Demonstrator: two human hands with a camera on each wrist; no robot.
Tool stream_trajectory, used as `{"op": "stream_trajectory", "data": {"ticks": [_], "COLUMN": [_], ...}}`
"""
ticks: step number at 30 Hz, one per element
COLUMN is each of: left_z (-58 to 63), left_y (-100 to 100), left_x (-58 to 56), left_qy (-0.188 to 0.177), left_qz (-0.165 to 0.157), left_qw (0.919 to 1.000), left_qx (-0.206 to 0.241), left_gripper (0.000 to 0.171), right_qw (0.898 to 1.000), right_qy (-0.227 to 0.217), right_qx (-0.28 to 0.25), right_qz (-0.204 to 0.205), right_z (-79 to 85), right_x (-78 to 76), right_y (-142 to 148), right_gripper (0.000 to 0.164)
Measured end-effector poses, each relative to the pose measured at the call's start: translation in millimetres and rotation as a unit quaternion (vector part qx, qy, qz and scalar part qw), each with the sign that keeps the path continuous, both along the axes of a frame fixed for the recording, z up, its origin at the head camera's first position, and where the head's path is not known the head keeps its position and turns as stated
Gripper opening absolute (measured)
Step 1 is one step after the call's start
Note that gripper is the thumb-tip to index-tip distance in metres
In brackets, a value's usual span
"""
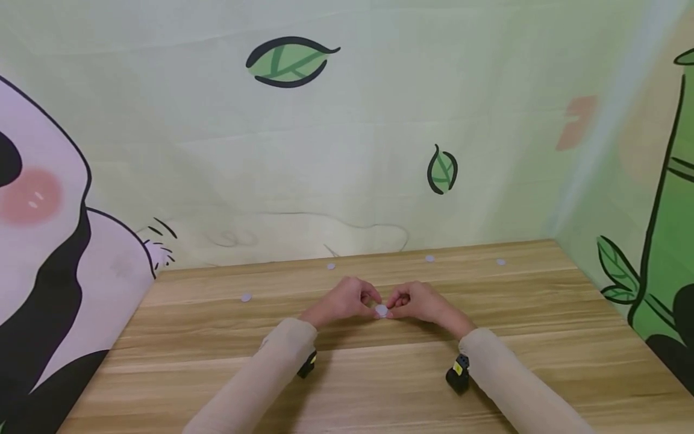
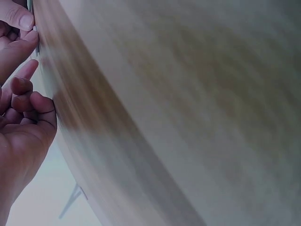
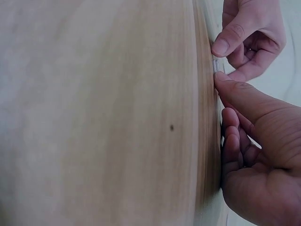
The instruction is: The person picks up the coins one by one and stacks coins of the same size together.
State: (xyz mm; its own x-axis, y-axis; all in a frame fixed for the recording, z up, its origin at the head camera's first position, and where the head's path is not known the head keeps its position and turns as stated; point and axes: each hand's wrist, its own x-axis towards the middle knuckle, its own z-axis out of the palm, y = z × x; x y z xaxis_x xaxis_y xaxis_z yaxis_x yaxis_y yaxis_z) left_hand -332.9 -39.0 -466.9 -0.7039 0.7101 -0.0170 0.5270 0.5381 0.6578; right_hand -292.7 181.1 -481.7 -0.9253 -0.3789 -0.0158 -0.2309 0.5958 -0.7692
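pinching a pale disc (image 1: 382, 310) between left hand (image 1: 348, 298) and right hand (image 1: 424, 301), roughly midway between side edges of the wooden desk (image 1: 374, 386), with three matching discs (image 1: 430, 258) near the far edge and a fourth disc (image 1: 246, 298) towards the left edge.

Pale green wall (image 1: 368, 150), faintly creased, behind a wood-grained table (image 1: 379, 392). Printed on the wall, two black-outlined leaves (image 1: 290, 62). At left, a large black-and-white cartoon animal (image 1: 59, 141) with a pink cheek (image 1: 31, 196); at right, a green bamboo-like stalk (image 1: 669, 241). Diagonal light streak (image 1: 612, 114) near the right-hand corner.
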Motion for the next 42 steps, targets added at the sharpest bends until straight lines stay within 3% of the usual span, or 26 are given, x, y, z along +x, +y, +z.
{"op": "stream_trajectory", "data": {"ticks": [9,30,42], "left_z": [2.1,0.1,-3.2], "left_y": [0.6,2.2,0.2], "left_x": [0.5,2.9,1.8], "left_qy": [-0.012,-0.014,-0.089], "left_qz": [0.006,0.019,0.052], "left_qw": [0.9998,0.9997,0.9944], "left_qx": [-0.011,-0.007,0.024], "left_gripper": [0.013,0.012,0.016], "right_qw": [1.000,1.000,1.000], "right_qy": [-0.017,-0.027,-0.013], "right_qx": [-0.006,-0.012,-0.007], "right_qz": [-0.005,0.010,0.023], "right_z": [1.3,3.7,2.5], "right_x": [-0.4,0.6,0.1], "right_y": [0.5,3.3,3.4], "right_gripper": [0.014,0.014,0.014]}}
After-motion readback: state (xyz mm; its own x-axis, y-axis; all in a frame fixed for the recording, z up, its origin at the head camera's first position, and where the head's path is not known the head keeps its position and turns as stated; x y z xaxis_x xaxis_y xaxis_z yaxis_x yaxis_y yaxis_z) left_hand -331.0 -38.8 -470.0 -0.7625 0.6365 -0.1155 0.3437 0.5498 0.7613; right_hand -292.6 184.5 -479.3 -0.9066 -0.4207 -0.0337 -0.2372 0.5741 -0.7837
